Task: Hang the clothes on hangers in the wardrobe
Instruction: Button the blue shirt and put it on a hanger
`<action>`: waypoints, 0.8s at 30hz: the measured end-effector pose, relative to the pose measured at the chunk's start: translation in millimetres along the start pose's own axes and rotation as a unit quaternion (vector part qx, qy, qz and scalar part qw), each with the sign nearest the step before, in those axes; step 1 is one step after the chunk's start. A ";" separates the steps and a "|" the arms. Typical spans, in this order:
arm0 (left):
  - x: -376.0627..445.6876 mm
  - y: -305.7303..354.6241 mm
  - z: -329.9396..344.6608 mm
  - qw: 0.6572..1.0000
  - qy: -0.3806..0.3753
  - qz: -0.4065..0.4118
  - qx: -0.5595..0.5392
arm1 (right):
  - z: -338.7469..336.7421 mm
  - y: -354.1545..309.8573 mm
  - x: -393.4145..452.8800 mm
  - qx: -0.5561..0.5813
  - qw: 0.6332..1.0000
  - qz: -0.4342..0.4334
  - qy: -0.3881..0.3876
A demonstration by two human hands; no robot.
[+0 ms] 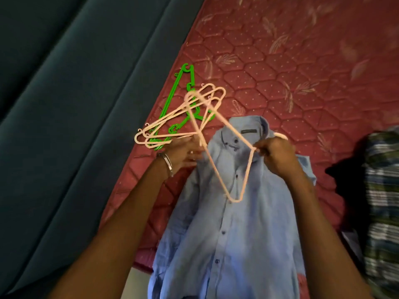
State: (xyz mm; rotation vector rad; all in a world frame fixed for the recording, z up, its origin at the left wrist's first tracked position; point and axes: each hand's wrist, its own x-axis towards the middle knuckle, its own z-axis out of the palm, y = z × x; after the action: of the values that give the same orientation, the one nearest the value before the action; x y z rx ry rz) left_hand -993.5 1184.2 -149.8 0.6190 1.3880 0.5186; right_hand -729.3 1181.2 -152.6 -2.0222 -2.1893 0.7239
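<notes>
The light is dim and warm, with no glare. The whole frame is soft; the plaid cloth [382,208] at the right edge is smeared by blur, with a deep shadow [343,175] beside it. The mattress [280,61] is brightest at upper middle. Wide-angle bending shows toward the edges.

Red quilted mattress [280,67] with pale leaf print and hexagon stitching fills the upper right. Dark teal padded panel [71,100] with long seams runs diagonally along its left edge. Dim indoor light; plaid fabric heap [382,201] at right edge, blurred.
</notes>
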 end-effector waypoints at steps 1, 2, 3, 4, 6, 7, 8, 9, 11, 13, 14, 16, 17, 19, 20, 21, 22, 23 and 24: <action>-4.3 -7.3 12.4 1.000 0.009 0.016 0.003 | -1.9 1.7 -10.3 -0.010 1.000 -0.021 -0.004; -6.3 -15.8 24.5 0.998 0.039 0.039 0.021 | -3.3 5.2 -21.3 -0.003 0.999 -0.038 0.000; -7.8 -24.7 33.7 0.994 0.074 0.068 0.045 | -6.0 8.6 -33.1 0.004 0.999 -0.054 0.003; -10.8 -32.7 42.0 0.987 0.101 0.099 0.075 | -8.5 12.7 -45.2 0.013 0.998 -0.066 0.002; -20.0 -47.9 56.2 0.981 0.120 0.129 0.083 | -14.7 17.3 -67.6 0.030 0.996 -0.083 -0.002; -27.3 -53.6 63.6 0.984 0.118 0.122 0.057 | -15.6 20.3 -78.0 0.037 0.995 -0.089 0.008; -36.2 -57.7 71.6 0.987 0.117 0.112 0.023 | -16.1 23.6 -88.9 0.052 0.993 -0.102 0.030; -46.5 -60.9 80.8 0.988 0.111 0.108 -0.003 | -18.2 26.7 -103.4 0.073 0.989 -0.114 0.068; -62.1 -64.4 92.2 0.988 0.110 0.102 -0.025 | -18.0 30.4 -127.6 0.119 0.968 -0.117 0.189; -71.9 -66.3 100.3 0.986 0.124 0.108 -0.025 | -23.8 37.8 -150.1 0.175 0.929 -0.037 0.325; -75.5 -66.2 104.3 0.984 0.132 0.114 -0.026 | -27.4 46.3 -157.0 0.227 0.900 0.035 0.371; -81.0 -63.2 111.2 0.982 0.143 0.122 -0.030 | -38.6 62.1 -160.3 0.418 0.817 0.205 0.341; -82.8 -61.0 114.1 0.982 0.143 0.121 -0.030 | -40.1 68.7 -157.7 0.518 0.773 0.255 0.263; -82.7 -57.4 119.8 0.984 0.136 0.109 -0.033 | -43.2 70.3 -152.4 0.600 0.748 0.270 0.084; -81.9 -56.1 121.5 0.985 0.133 0.105 -0.033 | -43.5 68.2 -148.4 0.612 0.748 0.254 0.036; -81.1 -53.8 124.7 0.985 0.133 0.103 -0.037 | -46.6 66.2 -143.1 0.624 0.744 0.239 0.019; -80.2 -51.6 126.4 0.984 0.139 0.105 -0.043 | -50.5 63.7 -137.2 0.639 0.735 0.226 0.014; -78.3 -49.4 126.9 0.982 0.147 0.107 -0.051 | -54.0 64.0 -128.7 0.649 0.730 0.216 0.005; -75.6 -48.5 126.1 0.980 0.154 0.110 -0.056 | -56.5 65.5 -122.3 0.654 0.728 0.204 -0.006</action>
State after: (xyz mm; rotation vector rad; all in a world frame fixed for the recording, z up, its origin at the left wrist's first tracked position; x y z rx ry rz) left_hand -878.4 1085.8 -117.7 0.6227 1.5759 0.8928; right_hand -632.6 1081.6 -96.3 -1.5127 -0.5815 1.6403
